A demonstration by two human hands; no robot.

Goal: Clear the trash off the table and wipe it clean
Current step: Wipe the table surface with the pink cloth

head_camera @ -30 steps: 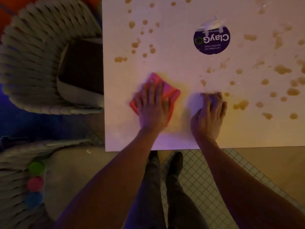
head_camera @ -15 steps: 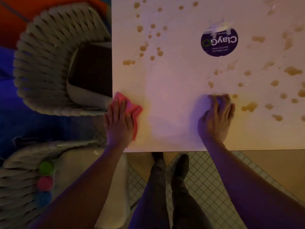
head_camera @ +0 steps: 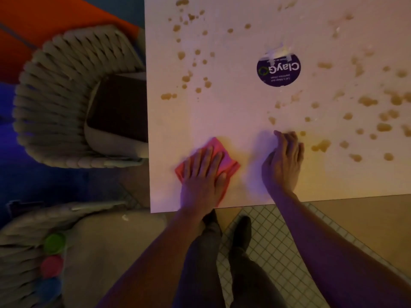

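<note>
A white table (head_camera: 233, 121) is spattered with brown stains (head_camera: 321, 146), mostly toward the right side and the far left. My left hand (head_camera: 203, 176) lies flat with straight fingers on a pink cloth (head_camera: 229, 163), pressing it to the table near the front edge. My right hand (head_camera: 283, 162) rests on the bare tabletop to the right of the cloth, fingers bent down onto the surface, holding nothing. A brown stain lies just right of its fingertips. The strip of table between the cloth and the far-left stains shows no spots.
A round purple sticker (head_camera: 278, 70) is stuck to the table further back. A woven chair (head_camera: 66, 96) with a dark cushion stands at the table's left edge. Another seat (head_camera: 100, 252) with coloured round lids (head_camera: 54, 243) is at lower left. My legs stand on tiled floor (head_camera: 273, 247).
My left hand slid the pink cloth to the table's left edge and has now come back right, toward the middle. My right hand has stayed where it was.
</note>
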